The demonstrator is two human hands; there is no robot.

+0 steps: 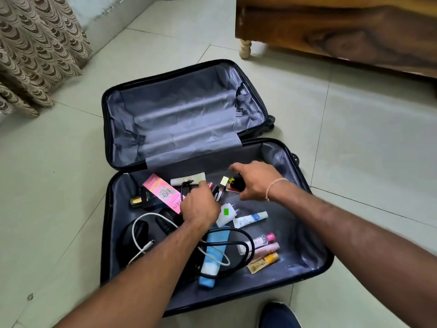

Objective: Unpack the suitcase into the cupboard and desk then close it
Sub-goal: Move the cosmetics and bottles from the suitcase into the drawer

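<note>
A dark suitcase (314,266) lies open flat on the floor, its far half (189,114) holding nothing. The near half holds toiletries: a pink box (163,190), a white tube (186,179), a blue tube (214,254), a white charger plug (225,215), a white cable (139,233), a black cable (236,233) and small bottles (264,247). My left hand (201,205) is down among them, fingers curled around small lipstick tubes (216,191). My right hand (254,181) grips a small black and yellow object (236,182) near the hinge side.
A wooden piece of furniture (343,31) on a turned leg (244,48) stands at the back right. A patterned curtain (35,48) hangs at the left. Pale floor tiles (59,174) surround the suitcase. My dark shoe (279,316) shows at the bottom edge.
</note>
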